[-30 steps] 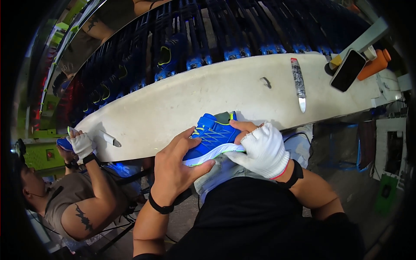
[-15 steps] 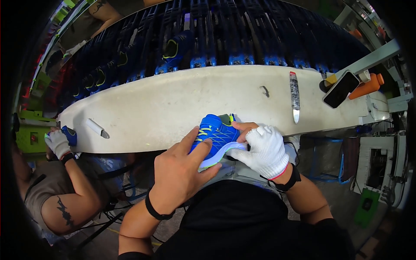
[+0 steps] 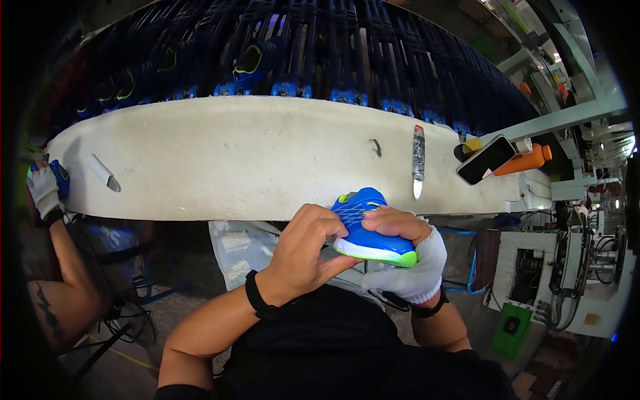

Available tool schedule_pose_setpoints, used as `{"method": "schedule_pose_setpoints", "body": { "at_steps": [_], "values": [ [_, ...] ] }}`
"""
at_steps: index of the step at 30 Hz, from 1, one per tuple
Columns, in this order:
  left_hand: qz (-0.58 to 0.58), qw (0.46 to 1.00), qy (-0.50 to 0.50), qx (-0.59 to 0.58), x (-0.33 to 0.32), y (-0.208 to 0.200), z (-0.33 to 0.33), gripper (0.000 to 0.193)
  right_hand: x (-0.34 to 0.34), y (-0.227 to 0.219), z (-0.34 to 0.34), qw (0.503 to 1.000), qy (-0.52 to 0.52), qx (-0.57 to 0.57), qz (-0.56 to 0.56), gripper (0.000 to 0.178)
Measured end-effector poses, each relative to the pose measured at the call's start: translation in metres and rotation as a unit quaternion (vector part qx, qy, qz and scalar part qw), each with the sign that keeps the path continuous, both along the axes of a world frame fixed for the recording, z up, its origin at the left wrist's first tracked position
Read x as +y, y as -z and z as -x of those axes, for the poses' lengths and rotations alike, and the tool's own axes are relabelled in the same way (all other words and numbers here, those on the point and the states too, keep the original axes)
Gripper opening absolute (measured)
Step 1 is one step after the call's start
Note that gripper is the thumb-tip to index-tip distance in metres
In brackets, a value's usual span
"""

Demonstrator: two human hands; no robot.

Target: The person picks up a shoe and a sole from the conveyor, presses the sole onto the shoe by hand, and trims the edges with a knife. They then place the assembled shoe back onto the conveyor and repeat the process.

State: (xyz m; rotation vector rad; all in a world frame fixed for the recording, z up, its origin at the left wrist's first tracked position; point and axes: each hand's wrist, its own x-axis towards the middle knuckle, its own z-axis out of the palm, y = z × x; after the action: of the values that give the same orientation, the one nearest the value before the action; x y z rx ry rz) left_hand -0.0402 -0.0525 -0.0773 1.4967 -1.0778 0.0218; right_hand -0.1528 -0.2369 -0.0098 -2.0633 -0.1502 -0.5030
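Note:
Just beyond my body, over the near edge of the pale worktable (image 3: 220, 160), I hold a blue sneaker (image 3: 377, 242) in both hands. It has a white midsole, a bright green sole edge and light criss-cross lines on its side. My bare left hand (image 3: 303, 243) grips the midsole at the left, thumb below and fingers above. My right hand (image 3: 420, 267), in a white knit glove with bare fingertips, is closed round the other end. Its fingers lie across the upper and the glove is under the sole. The underside of the sneaker is hidden.
A knife (image 3: 418, 160) with a wrapped handle lies on the table, as do a small dark scrap (image 3: 377, 148) and a white-handled blade (image 3: 105, 173). At right are a phone (image 3: 487, 160) and an orange bottle (image 3: 527, 161). Blue sneakers (image 3: 249, 60) sit on the dark rack behind. A co-worker's gloved hand (image 3: 45, 190) holds another shoe.
The sneaker has been turned in my hands, its collar now toward the upper left. My right hand has shifted its grip across the upper. The whole view has swung to the right.

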Motion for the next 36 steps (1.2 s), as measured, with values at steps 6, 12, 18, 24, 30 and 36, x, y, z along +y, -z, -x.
{"method": "schedule_pose_setpoints", "body": {
  "at_steps": [6,12,18,24,30,36],
  "values": [
    [-0.024,0.998,0.024,0.053,0.007,-0.016,0.010,0.049,0.009,0.006,-0.005,1.000,-0.001,-0.019,-0.011,0.071],
    [0.019,0.996,0.029,0.077,0.021,-0.043,0.021,0.039,0.019,0.002,-0.006,0.997,-0.029,0.020,0.067,0.077],
    [0.030,0.995,0.085,-0.044,0.034,-0.035,0.010,0.037,0.016,-0.005,-0.014,0.996,-0.080,0.025,0.035,0.069],
    [-0.035,0.992,0.109,0.051,0.030,-0.044,-0.008,0.054,0.007,0.009,0.001,0.992,-0.122,-0.020,0.024,0.062],
    [-0.065,0.975,0.183,0.105,0.039,-0.021,-0.029,0.060,0.007,0.012,-0.006,0.993,-0.109,-0.043,-0.034,0.042],
    [-0.078,0.978,0.012,-0.191,0.053,-0.021,-0.054,0.047,0.026,0.022,-0.020,0.858,0.016,-0.127,-0.497,0.037]
  ]
}}
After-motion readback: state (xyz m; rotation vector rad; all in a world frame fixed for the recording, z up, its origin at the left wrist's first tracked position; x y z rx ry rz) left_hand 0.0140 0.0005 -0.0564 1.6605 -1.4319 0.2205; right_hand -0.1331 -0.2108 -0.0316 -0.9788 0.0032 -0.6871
